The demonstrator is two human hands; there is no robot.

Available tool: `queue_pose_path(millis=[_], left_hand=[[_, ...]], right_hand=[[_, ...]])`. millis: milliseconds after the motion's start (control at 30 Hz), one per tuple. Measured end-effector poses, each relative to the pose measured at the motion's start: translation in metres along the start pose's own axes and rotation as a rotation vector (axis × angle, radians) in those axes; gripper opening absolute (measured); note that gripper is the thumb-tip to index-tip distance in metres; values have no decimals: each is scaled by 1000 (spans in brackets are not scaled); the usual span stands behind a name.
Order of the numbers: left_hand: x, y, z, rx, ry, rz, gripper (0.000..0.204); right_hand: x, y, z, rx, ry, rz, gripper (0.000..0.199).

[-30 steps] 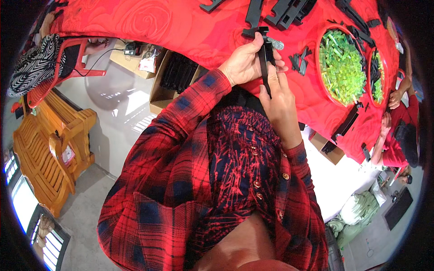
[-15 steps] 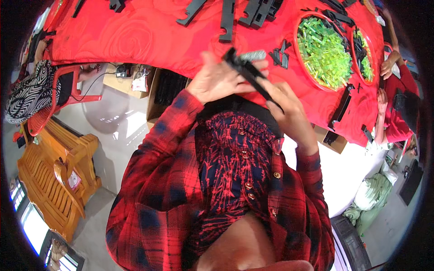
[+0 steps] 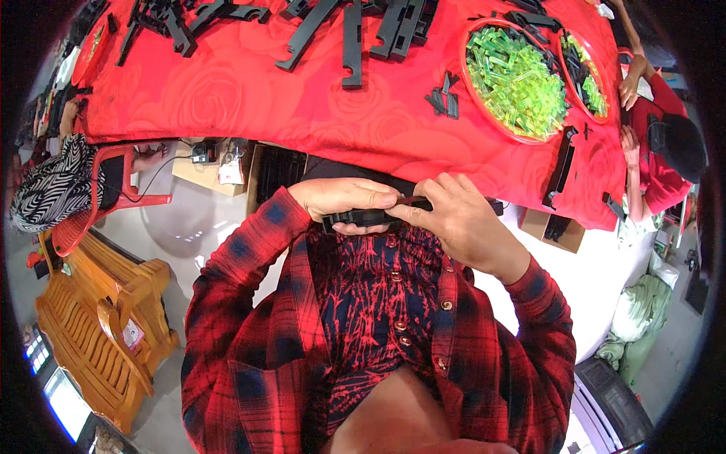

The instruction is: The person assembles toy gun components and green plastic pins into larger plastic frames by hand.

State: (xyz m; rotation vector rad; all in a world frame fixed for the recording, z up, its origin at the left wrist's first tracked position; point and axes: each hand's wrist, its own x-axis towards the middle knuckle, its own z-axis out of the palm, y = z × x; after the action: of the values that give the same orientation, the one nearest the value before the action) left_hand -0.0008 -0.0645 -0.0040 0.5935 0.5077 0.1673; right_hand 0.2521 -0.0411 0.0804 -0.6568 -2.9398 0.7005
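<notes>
Long, narrow black plastic bar [image 3: 370, 219], held level close to the chest, just below the near edge of the table. Left hand [image 3: 340, 200] curled over its left part from above, fingers closed around it; right hand [image 3: 461, 223] pinching the right part, thumb and fingertips pressed tight on the rim. Both grips narrow, both holding the same piece.

Likely trouble: a slip from smooth, hard plastic under a pinch grip, sending the bar down into the lap or onto the grey floor [image 3: 181, 234]; a twist or bend from uneven force between the 2 hands; a small clipped-on part, if any, popping loose, though none can be made out here.

Further out: red cloth with a faint rose pattern [image 3: 249, 98], soft and slightly creased, over the table. On it, far side, scattered black plastic bars [image 3: 352, 38], matte, rigid, notched. To the right, 2 round red bowls [image 3: 514, 136] heaped with translucent green plastic pieces [image 3: 514, 76], glossy and angular. Far right, another person's hands [image 3: 631, 87] at the cloth. Left, a red plastic chair [image 3: 113, 200] and a slatted wooden bench [image 3: 83, 318].
</notes>
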Motion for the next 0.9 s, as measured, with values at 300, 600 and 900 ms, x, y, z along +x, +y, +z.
queue_pose_path(millis=[300,600,900], left_hand=[[-8,-37,2,-97,129,454,67],[23,-38,10,-392,557,731,42],[40,-42,11,-367,501,716,47]], right_hand=[[20,57,8,636,621,280,23],[79,117,80,-522,772,511,35],[92,125,90,-579,697,587,41]])
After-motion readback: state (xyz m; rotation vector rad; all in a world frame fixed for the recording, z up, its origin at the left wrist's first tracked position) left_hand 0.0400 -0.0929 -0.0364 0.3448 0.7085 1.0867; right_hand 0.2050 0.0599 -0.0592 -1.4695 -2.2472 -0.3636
